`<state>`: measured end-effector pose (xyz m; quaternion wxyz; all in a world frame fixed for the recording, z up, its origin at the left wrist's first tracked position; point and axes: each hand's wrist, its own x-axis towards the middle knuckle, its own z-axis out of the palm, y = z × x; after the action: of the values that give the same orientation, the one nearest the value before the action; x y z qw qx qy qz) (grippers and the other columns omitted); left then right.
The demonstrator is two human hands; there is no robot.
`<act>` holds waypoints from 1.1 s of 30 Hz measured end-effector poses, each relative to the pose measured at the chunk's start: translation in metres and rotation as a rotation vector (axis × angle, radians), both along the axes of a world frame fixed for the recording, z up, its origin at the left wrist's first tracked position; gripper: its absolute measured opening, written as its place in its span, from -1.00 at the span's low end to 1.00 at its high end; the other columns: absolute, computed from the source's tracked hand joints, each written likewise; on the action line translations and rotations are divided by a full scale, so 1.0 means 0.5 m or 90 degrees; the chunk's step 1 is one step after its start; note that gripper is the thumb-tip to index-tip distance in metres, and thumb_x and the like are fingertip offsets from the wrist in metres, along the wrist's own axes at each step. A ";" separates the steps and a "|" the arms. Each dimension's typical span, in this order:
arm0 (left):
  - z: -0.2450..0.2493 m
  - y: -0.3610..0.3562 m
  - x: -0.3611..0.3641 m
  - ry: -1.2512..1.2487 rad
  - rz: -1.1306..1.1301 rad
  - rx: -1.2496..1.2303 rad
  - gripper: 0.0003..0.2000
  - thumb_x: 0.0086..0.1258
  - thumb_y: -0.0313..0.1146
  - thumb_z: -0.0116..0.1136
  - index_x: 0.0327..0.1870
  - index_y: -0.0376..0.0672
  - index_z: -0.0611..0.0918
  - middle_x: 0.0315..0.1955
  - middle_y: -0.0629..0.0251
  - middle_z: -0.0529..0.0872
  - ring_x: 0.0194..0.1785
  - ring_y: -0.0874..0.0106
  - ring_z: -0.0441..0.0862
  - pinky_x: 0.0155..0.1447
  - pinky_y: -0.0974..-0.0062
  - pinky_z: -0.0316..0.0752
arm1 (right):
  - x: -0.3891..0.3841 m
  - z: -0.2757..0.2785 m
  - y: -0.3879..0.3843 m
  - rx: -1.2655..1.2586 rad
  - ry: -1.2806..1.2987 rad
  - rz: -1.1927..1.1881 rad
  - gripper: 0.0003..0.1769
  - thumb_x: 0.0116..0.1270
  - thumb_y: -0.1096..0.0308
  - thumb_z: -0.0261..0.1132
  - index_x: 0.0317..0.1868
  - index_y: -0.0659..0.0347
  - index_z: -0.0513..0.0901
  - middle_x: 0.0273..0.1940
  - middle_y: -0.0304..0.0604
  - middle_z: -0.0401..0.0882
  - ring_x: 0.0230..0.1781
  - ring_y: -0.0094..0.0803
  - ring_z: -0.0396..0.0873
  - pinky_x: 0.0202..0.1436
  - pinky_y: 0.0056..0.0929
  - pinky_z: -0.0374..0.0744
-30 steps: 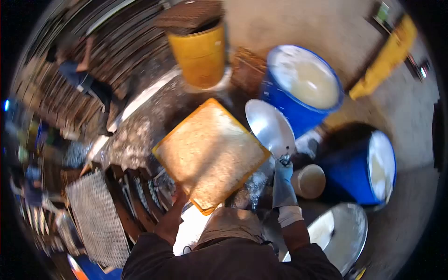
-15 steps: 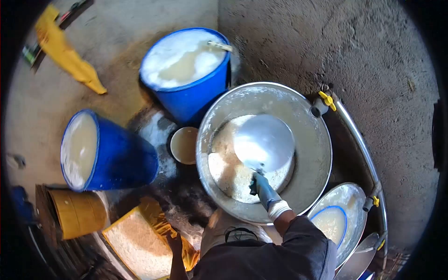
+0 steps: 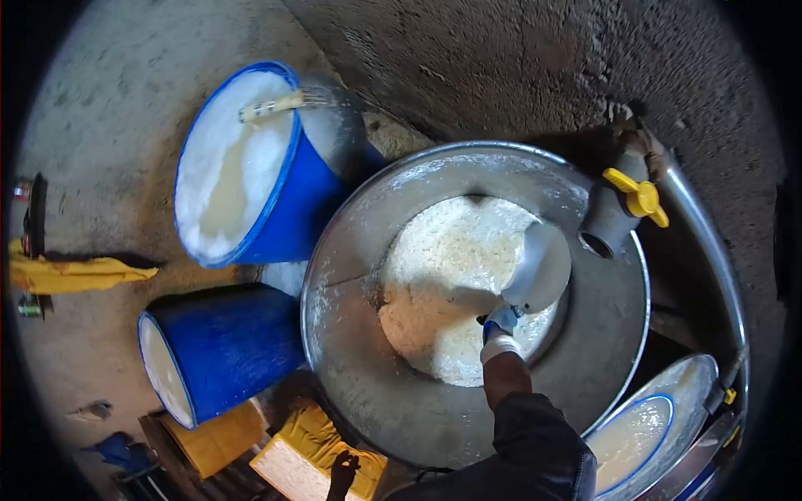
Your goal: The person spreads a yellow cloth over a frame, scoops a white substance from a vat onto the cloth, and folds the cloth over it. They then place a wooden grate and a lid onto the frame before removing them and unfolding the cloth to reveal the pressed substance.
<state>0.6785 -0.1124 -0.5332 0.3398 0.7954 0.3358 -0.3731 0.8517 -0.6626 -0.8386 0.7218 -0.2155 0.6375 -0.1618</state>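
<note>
My right hand, in a grey-blue glove with a white cuff, is closed round the handle of a round metal scoop. The scoop is tilted over pale, wet, grainy stuff at the bottom of a big round metal vat. My left hand is bare and low in the view, beside a yellow sack with whitish grains showing. Its fingers look partly curled, and whether they touch the sack is unclear.
Two blue drums stand at the left, holding pale liquid, one with foam. A pipe with a yellow valve runs along the right wall. Another metal vat is at lower right. A yellow cloth lies far left.
The view has turned and come closer to the vat. The scoop has moved to the right side of the pale stuff and is tilted more on edge.
</note>
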 end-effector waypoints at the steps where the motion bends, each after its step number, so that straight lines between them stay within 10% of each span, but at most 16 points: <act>1: -0.009 0.004 0.002 0.018 0.008 0.026 -0.43 0.40 -0.20 0.34 0.32 -0.31 0.46 -0.04 0.18 0.69 -0.31 0.41 0.76 -0.33 0.50 0.58 | 0.023 -0.026 -0.003 0.018 0.069 0.023 -0.67 0.51 0.03 0.06 -0.01 0.06 0.56 -0.30 -0.14 0.61 -0.49 -0.20 0.60 -0.55 -0.14 0.60; 5: -0.028 0.014 0.030 0.041 0.010 0.025 -0.41 0.44 -0.18 0.30 0.38 -0.27 0.40 0.04 0.18 0.70 -0.20 0.37 0.78 -0.27 0.50 0.58 | 0.063 -0.128 -0.010 0.169 0.130 0.276 -0.76 0.47 0.14 0.14 -0.41 -0.08 0.50 -0.64 -0.33 0.39 -0.75 -0.35 0.39 -0.67 -0.24 0.47; 10: 0.000 0.016 0.049 0.021 0.133 -0.058 -0.53 0.45 -0.38 0.16 0.37 -0.11 0.42 0.08 0.24 0.69 -0.12 0.39 0.73 -0.20 0.51 0.56 | -0.006 -0.242 -0.013 0.352 -0.175 0.380 -0.64 0.39 0.21 0.25 -0.57 -0.10 0.36 -0.73 -0.39 0.26 -0.82 -0.45 0.27 -0.75 -0.42 0.23; 15: -0.010 0.013 0.021 -0.055 0.140 -0.191 -0.52 0.50 -0.29 0.17 0.41 -0.08 0.40 0.29 0.12 0.54 -0.07 0.30 0.72 -0.08 0.39 0.67 | -0.027 -0.064 0.015 0.419 -0.079 0.482 -0.61 0.40 0.18 0.26 -0.60 -0.10 0.36 -0.73 -0.43 0.27 -0.83 -0.46 0.25 -0.76 -0.41 0.20; 21: -0.008 -0.021 0.017 -0.131 0.077 -0.073 -0.70 0.47 -0.22 0.21 0.11 -0.16 0.61 -0.24 0.27 0.74 -0.15 0.41 0.74 -0.16 0.44 0.59 | -0.132 0.201 0.089 0.535 -0.068 0.622 -0.62 0.36 0.08 0.28 -0.59 -0.10 0.40 -0.71 -0.44 0.28 -0.78 -0.47 0.29 -0.69 -0.40 0.27; 29: -0.067 0.101 -0.170 -0.260 0.166 0.005 -0.49 0.35 -0.02 0.33 0.17 -0.21 0.60 -0.05 0.09 0.75 0.00 0.31 0.73 0.10 0.35 0.60 | -0.197 0.891 0.298 0.122 0.105 0.964 -0.72 0.32 0.06 0.28 -0.49 -0.02 0.59 -0.64 -0.32 0.52 -0.74 -0.52 0.39 -0.70 -0.50 0.29; 33: -0.180 0.192 -0.319 -0.336 0.328 0.037 -0.54 0.33 0.02 0.31 0.05 -0.17 0.67 -0.09 0.08 0.76 0.08 0.20 0.69 0.18 0.27 0.56 | -0.259 0.817 0.353 0.252 0.255 1.036 -0.75 0.38 0.13 0.24 -0.42 0.03 0.60 -0.63 -0.28 0.57 -0.74 -0.47 0.46 -0.75 -0.49 0.32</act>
<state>0.5189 -0.0162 -0.6230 0.4746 0.7629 0.4365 -0.0472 0.7222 -0.4859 -0.4299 0.5112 -0.5001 0.4166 0.5613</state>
